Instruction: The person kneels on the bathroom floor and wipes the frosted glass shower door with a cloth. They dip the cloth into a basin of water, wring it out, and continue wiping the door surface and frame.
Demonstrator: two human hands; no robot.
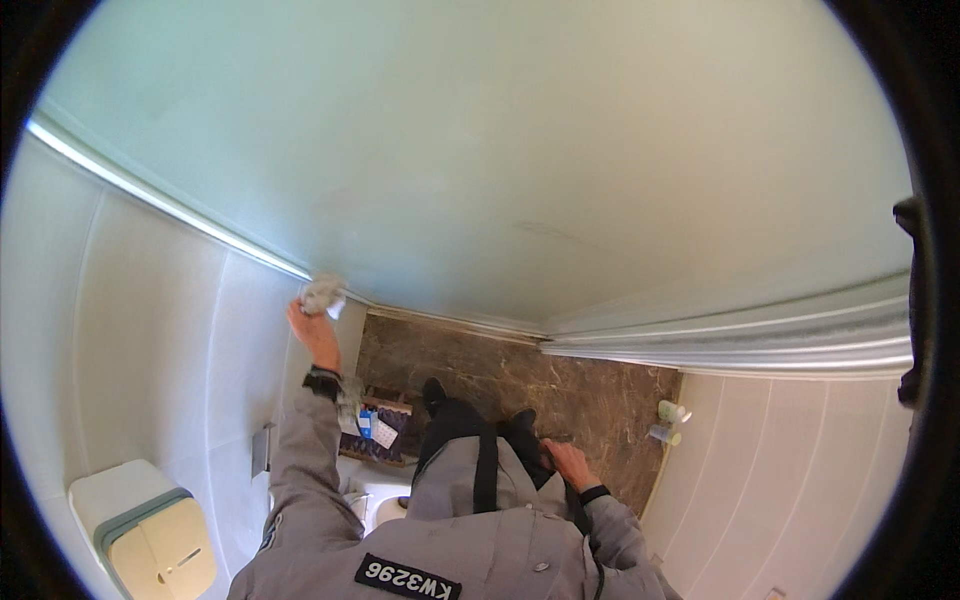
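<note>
My left hand (316,330) is raised and holds a crumpled whitish cloth or tissue (324,295), slightly blurred. The cloth lies against the edge where the large frosted glass panel (480,165) meets the tiled wall (150,300), along a bright metal strip (187,212). My right hand (574,465) hangs low beside my thigh, its fingers bent; whether it holds anything cannot be told.
A basket (390,409) with packets stands on the brown marbled floor (600,405), left of my feet. Two small bottles (664,433) stand by the right wall. A wall-mounted tissue box (150,532) is at lower left, and a toilet (386,510) is partly hidden below me.
</note>
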